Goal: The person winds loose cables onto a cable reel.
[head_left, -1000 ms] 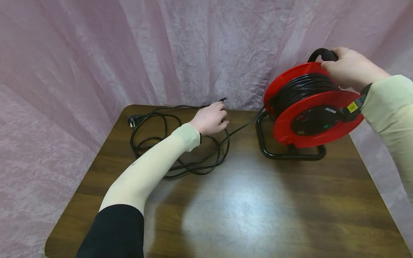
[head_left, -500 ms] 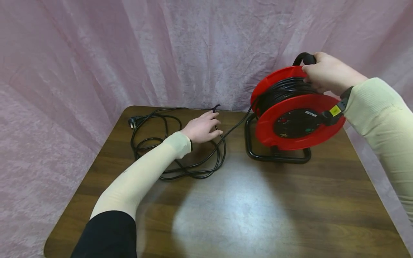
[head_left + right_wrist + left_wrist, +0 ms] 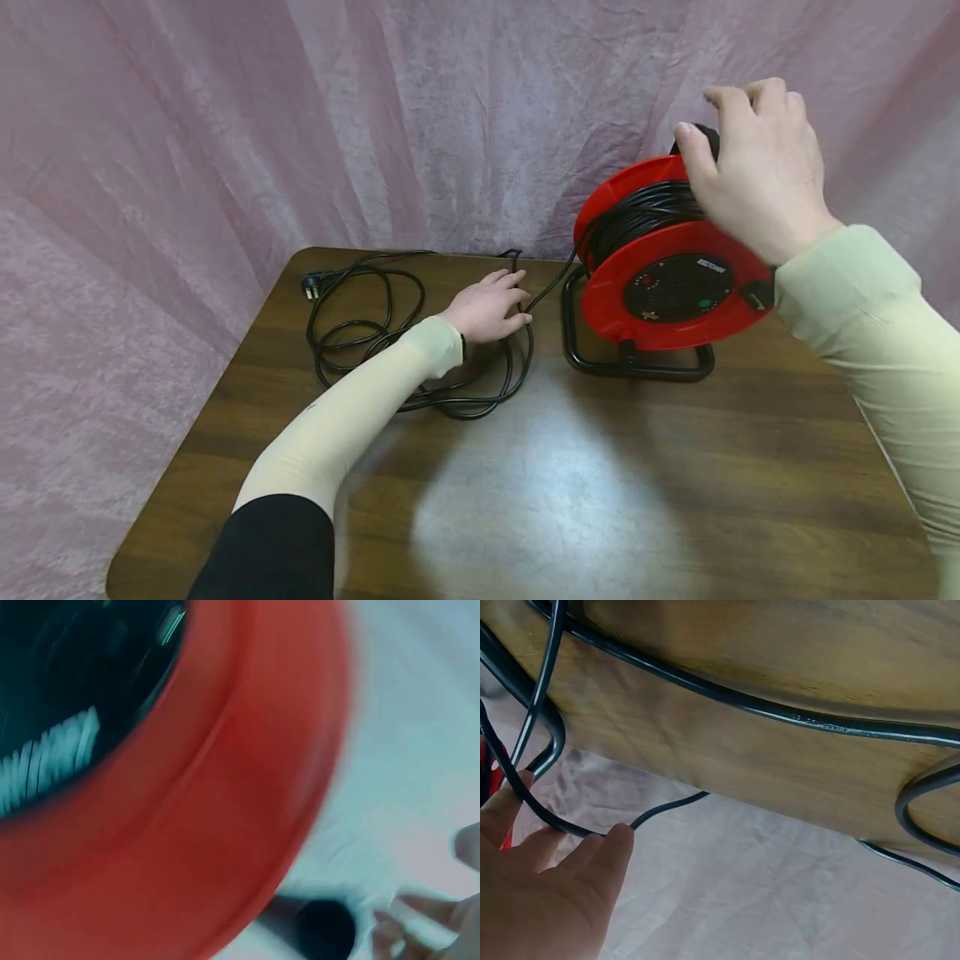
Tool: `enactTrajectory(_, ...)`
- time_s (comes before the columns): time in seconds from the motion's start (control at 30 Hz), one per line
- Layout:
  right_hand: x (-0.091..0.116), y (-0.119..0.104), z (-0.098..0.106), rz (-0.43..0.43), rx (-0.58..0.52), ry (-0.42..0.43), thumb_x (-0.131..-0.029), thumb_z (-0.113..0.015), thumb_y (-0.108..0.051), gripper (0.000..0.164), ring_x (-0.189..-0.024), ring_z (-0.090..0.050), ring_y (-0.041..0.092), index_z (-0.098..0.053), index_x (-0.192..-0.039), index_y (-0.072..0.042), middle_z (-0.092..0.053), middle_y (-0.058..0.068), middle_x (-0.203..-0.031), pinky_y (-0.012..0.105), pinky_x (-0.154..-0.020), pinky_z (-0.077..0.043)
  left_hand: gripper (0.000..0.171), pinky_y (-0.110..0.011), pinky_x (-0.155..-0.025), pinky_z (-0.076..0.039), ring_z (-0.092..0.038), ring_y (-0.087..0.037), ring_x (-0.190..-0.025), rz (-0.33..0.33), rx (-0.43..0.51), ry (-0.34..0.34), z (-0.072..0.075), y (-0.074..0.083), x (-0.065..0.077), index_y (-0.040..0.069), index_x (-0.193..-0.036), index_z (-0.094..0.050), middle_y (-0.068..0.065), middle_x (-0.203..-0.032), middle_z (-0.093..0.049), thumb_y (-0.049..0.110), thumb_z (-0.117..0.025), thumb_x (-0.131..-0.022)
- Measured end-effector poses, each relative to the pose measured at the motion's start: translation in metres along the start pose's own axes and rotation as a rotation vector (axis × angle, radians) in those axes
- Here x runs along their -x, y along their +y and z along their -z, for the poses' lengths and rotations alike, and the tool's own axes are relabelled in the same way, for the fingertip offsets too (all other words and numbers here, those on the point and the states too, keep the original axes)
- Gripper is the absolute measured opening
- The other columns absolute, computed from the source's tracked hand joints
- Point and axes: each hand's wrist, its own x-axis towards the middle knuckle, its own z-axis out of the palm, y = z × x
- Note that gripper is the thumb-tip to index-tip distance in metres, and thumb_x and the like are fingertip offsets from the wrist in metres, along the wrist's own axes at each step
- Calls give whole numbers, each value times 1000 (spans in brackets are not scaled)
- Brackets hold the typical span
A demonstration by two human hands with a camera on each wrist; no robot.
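Observation:
A red cable reel (image 3: 600, 315) stands on its black tube frame at the back right of the table, with black cable (image 3: 648, 212) wound on its drum. Just above and beside its black handle (image 3: 705, 142), my right hand (image 3: 765, 171) is raised with spread, slightly bent fingers and nothing in them. The right wrist view is blurred; there the handle's end (image 3: 326, 930) lies apart from the fingertips. Toward the back edge, my left hand (image 3: 483, 312) reaches palm down over loose cable loops. In the left wrist view its relaxed fingers touch a strand of cable (image 3: 544, 814).
Loose cable runs from the reel leftward in tangled loops, one stretch hanging past the back edge. A black plug (image 3: 312, 287) lies at the back left. The wooden table (image 3: 600, 500) meets a pink curtain (image 3: 465, 125) behind. A black winding knob (image 3: 756, 294) sits on the reel's face.
The reel has shifted left on the table. My right hand has let go of its handle and lifted, fingers spreading. My left hand has come slightly nearer, still at the cable.

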Motion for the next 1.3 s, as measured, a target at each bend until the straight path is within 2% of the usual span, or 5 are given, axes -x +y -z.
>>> enactTrajectory(0.1, 34, -15, -13, 203, 9, 64, -104, -43, -34, 39, -103, -52, 41, -69, -109, -6, -63, 17, -107, 57, -85, -41, 51, -48, -116, -25, -13, -29, -149, -16, -10, -28, -1, 0, 3, 19, -147, -49, -6, -165, -13, 44, -49, -102)
enactTrajectory(0.27, 97, -11, -59, 332, 96, -187, -103, -49, -41, 33, -68, -54, 15, -58, -76, -24, -54, -6, -69, 38, -58, -46, 45, -47, -110, -35, -20, -32, -147, -68, -107, -11, 2, -5, 7, 19, -145, -51, -9, -164, -16, 26, -54, -100)
enactTrajectory(0.6, 140, 59, -141, -95, -121, -536, -102, -29, -65, 60, -73, -55, 20, -59, -105, -12, -57, 2, -80, 38, -64, -44, 29, -51, -118, -19, -29, -34, -143, -223, -293, 80, 1, -6, 4, 15, -110, -61, -11, -141, -53, 42, -56, -100)
enactTrajectory(0.93, 142, 60, -162, -97, -183, -478, -101, -40, -61, 49, -69, -53, 19, -59, -100, -16, -56, 0, -76, 36, -61, -43, 26, -44, -105, -35, -52, -28, -105, -396, -377, 366, 23, 2, 26, 21, -92, -62, 1, -93, -57, 47, -67, -92)
enactTrajectory(1.3, 140, 56, -165, -110, -184, -474, -102, -39, -60, 48, -65, -49, 18, -56, -91, -16, -52, 1, -71, 34, -57, -39, 24, -33, -77, -37, -46, -14, -89, -254, -133, 387, 43, -13, 68, 32, -99, -75, 11, -96, -55, 52, -63, -94)
